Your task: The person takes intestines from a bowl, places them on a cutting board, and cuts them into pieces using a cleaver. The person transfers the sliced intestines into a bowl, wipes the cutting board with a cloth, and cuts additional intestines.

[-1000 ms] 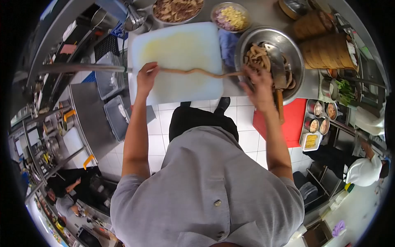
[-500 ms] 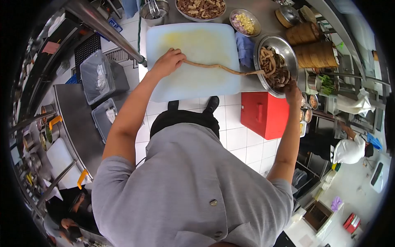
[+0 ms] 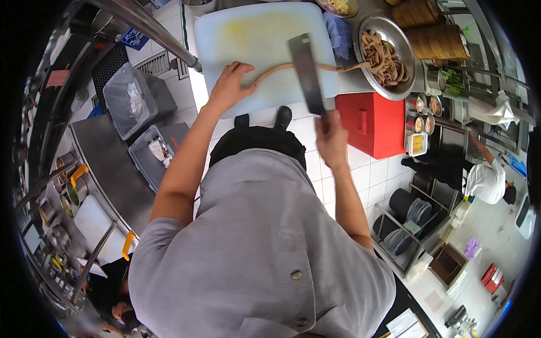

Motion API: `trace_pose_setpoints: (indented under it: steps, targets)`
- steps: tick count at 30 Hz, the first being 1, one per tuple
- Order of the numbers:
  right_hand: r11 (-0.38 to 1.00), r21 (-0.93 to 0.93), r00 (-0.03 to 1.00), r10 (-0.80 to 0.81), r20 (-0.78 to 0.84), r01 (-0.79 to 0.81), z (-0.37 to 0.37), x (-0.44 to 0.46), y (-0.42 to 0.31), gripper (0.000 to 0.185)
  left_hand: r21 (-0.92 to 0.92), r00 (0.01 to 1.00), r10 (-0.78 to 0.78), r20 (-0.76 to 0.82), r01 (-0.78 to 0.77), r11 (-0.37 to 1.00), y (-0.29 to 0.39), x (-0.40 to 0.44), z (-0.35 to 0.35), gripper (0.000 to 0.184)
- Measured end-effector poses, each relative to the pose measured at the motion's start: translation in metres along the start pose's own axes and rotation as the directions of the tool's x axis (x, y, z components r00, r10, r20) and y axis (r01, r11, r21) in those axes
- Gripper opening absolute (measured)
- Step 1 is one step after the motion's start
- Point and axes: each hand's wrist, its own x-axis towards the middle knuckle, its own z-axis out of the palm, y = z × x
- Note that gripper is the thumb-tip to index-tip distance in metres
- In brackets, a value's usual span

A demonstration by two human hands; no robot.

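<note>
Strip (image 3: 280,67), lying crosswise, pointing at bowl (image 3: 401,48)

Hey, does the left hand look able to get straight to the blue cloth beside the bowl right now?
Probably not straight: seen from above, the cleaver in the right hand crosses the way from the left hand to the blue cloth.

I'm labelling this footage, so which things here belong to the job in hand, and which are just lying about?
Likely in use:
cleaver in the right hand
long tan strip at the left hand
white cutting board
metal bowl of strips

Apparently just lying about:
blue cloth
red box
bamboo steamers
</note>
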Motion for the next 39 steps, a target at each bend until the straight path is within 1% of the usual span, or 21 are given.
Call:
trace_pose_setpoints:
  steps: [1, 2, 4, 5, 6, 7, 8, 9, 10, 11, 12, 17, 19, 21, 24, 25, 29, 32, 34, 36, 39]
  targets:
    - [0.993, 0.082, 0.996, 0.078, 0.041, -0.082, 0.016, -0.007, -0.003, 0.018, 0.023, 0.999, 0.036, -0.003, -0.036, 0.999, 0.001, -0.001, -0.001, 0.045]
    - [0.995, 0.077, 0.996, 0.063, 0.056, -0.067, 0.030, -0.014, 0.003, 0.018, 0.022, 0.999, 0.040, -0.001, -0.040, 0.999, 0.002, -0.002, 0.000, 0.045]
    - [0.990, 0.042, 0.985, 0.128, 0.116, -0.134, 0.035, -0.021, -0.014, 0.018, 0.111, 0.992, 0.118, -0.041, -0.113, 0.987, 0.006, -0.005, 0.005, 0.043]
    - [0.989, 0.010, 0.981, 0.142, 0.132, -0.145, 0.037, -0.024, -0.015, 0.019, 0.105, 0.992, 0.115, -0.043, -0.110, 0.988, 0.008, -0.008, 0.011, 0.043]
    - [0.990, 0.002, 0.981, 0.142, 0.133, -0.143, 0.040, -0.027, -0.011, 0.019, 0.148, 0.992, 0.099, -0.077, -0.087, 0.985, 0.011, -0.009, 0.018, 0.039]
    - [0.996, -0.011, 0.993, 0.090, 0.078, -0.090, 0.044, -0.031, -0.006, 0.018, 0.189, 0.990, 0.086, -0.111, -0.064, 0.980, 0.012, -0.011, 0.024, 0.034]
    - [0.999, -0.026, 0.999, 0.038, 0.026, -0.038, 0.045, -0.034, -0.001, 0.017, 0.179, 0.990, 0.085, -0.114, -0.063, 0.982, 0.010, -0.011, 0.030, 0.034]
    - [0.999, -0.035, 0.999, 0.037, 0.028, -0.036, 0.042, -0.036, -0.003, 0.017, 0.204, 0.985, 0.091, -0.147, -0.060, 0.977, 0.009, -0.010, 0.036, 0.030]
    - [0.994, -0.024, 0.991, 0.110, 0.076, -0.109, 0.037, -0.036, -0.007, 0.018, 0.232, 0.979, 0.097, -0.181, -0.054, 0.971, 0.007, -0.009, 0.040, 0.026]
    - [0.984, -0.016, 0.976, 0.181, 0.124, -0.180, 0.035, -0.036, -0.009, 0.019, 0.229, 0.978, 0.094, -0.186, -0.050, 0.972, 0.004, -0.010, 0.041, 0.026]
    - [0.984, -0.019, 0.976, 0.177, 0.125, -0.176, 0.035, -0.036, -0.008, 0.019, 0.213, 0.972, 0.109, -0.207, -0.064, 0.975, 0.003, -0.009, 0.039, 0.023]
    - [0.998, -0.040, 0.995, 0.050, 0.086, -0.047, 0.046, -0.035, -0.002, 0.018, 0.163, 0.966, 0.125, -0.229, -0.088, 0.983, -0.005, -0.008, 0.026, 0.017]
    - [0.998, -0.027, 0.989, 0.062, 0.135, -0.059, 0.047, -0.030, -0.008, 0.017, 0.111, 0.950, 0.204, -0.237, -0.182, 0.977, -0.010, -0.011, 0.022, 0.019]
    - [0.997, -0.021, 0.982, 0.077, 0.170, -0.074, 0.047, -0.028, -0.010, 0.017, 0.091, 0.954, 0.185, -0.235, -0.168, 0.982, -0.010, -0.014, 0.023, 0.020]
    - [0.992, -0.090, 0.975, 0.102, 0.196, -0.086, 0.048, -0.026, -0.013, 0.017, 0.032, 0.961, 0.136, -0.241, -0.132, 0.991, -0.006, -0.015, 0.024, 0.021]
    - [0.994, -0.074, 0.979, 0.091, 0.180, -0.079, 0.046, -0.025, -0.015, 0.017, -0.006, 0.963, 0.105, -0.247, -0.110, 0.994, -0.005, -0.015, 0.024, 0.021]
    - [0.992, -0.082, 0.984, 0.105, 0.143, -0.094, 0.036, -0.025, -0.033, 0.019, 0.006, 0.966, 0.085, -0.242, -0.086, 0.996, 0.000, -0.016, 0.021, 0.022]
    - [0.996, -0.081, 0.990, 0.044, 0.135, -0.033, 0.034, -0.026, -0.030, 0.018, -0.014, 0.974, 0.049, -0.220, -0.054, 0.998, -0.001, -0.018, 0.024, 0.022]
    - [0.996, -0.085, 0.989, 0.017, 0.145, -0.005, 0.035, -0.027, -0.025, 0.018, -0.028, 0.969, 0.064, -0.240, -0.073, 0.997, -0.001, -0.021, 0.024, 0.023]
    - [0.984, -0.177, 0.975, 0.031, 0.219, 0.009, 0.038, -0.028, -0.016, 0.018, -0.032, 0.968, 0.054, -0.244, -0.064, 0.997, 0.000, -0.024, 0.024, 0.023]
    - [0.971, -0.238, 0.966, 0.040, 0.255, 0.023, 0.041, -0.028, -0.008, 0.018, -0.015, 0.964, 0.064, -0.259, -0.070, 0.997, -0.003, -0.033, 0.025, 0.024]
